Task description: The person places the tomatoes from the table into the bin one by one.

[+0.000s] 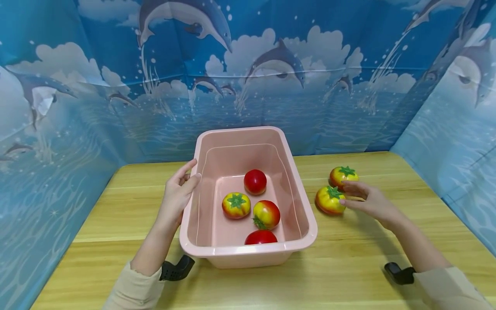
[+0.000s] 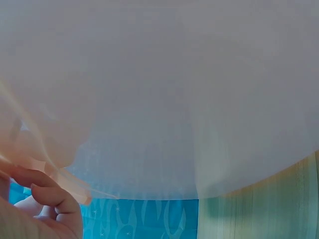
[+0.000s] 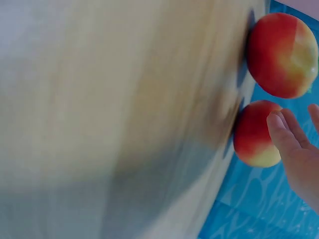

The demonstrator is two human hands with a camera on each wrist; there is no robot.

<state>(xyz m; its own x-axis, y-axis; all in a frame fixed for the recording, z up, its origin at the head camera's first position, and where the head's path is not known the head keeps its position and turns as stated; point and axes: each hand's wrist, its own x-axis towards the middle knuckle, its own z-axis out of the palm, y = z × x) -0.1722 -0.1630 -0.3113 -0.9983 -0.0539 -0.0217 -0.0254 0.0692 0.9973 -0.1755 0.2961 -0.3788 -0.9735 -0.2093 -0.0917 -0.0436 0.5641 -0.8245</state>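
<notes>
My left hand (image 1: 176, 193) holds the left rim of a pink plastic basin (image 1: 297, 181), its thumb reaching over the edge. In the left wrist view the curled fingers (image 2: 57, 201) show at lower left beside the pale basin wall. Inside the basin lie a yellow tomato (image 1: 236, 205) with a green leaf top, a red-and-yellow tomato (image 1: 267, 214) and two red ones. On the right, my right hand (image 1: 368, 200) reaches with parted fingers to a near yellow-red tomato (image 1: 329, 201) and a far one (image 1: 343, 175). Whether its fingertips touch them is unclear.
The basin stands on a wooden table (image 1: 128, 206). A blue dolphin-print curtain (image 1: 248, 103) borders the table at the back and both sides. Black wrist devices show at the left wrist (image 1: 177, 269) and right wrist (image 1: 400, 274).
</notes>
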